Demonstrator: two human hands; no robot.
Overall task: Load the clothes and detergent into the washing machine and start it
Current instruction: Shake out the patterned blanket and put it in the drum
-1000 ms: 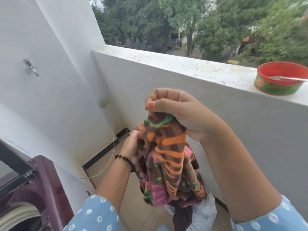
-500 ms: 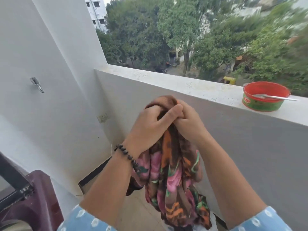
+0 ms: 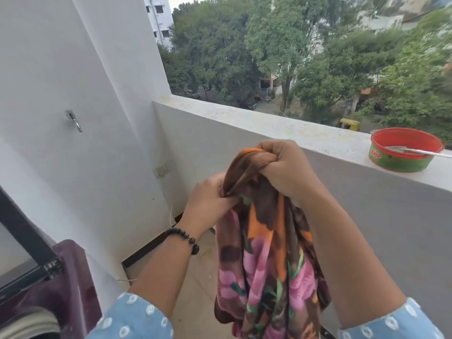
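Observation:
A brown, orange and pink flowered cloth (image 3: pixel 266 265) hangs in front of me, held up at chest height. My right hand (image 3: pixel 286 167) grips its bunched top edge. My left hand (image 3: pixel 210 199), with a black bead bracelet on the wrist, pinches the cloth just below and to the left. The maroon washing machine (image 3: pixel 71 285) sits at the lower left with its dark lid raised; part of its drum rim shows at the bottom edge. A red and green detergent tub (image 3: pixel 403 152) with a spoon in it stands on the balcony ledge at the right.
The white balcony parapet (image 3: pixel 244 118) runs across in front of me, with trees and a street beyond. A white wall at the left carries a tap (image 3: pixel 73 119) and a socket (image 3: pixel 162 168). Tiled floor (image 3: pixel 195 277) lies below my arms.
My hands moved apart a little on the cloth: the left now sits lower and to the left of the right. The view tilted further up, so the tub appears lower right.

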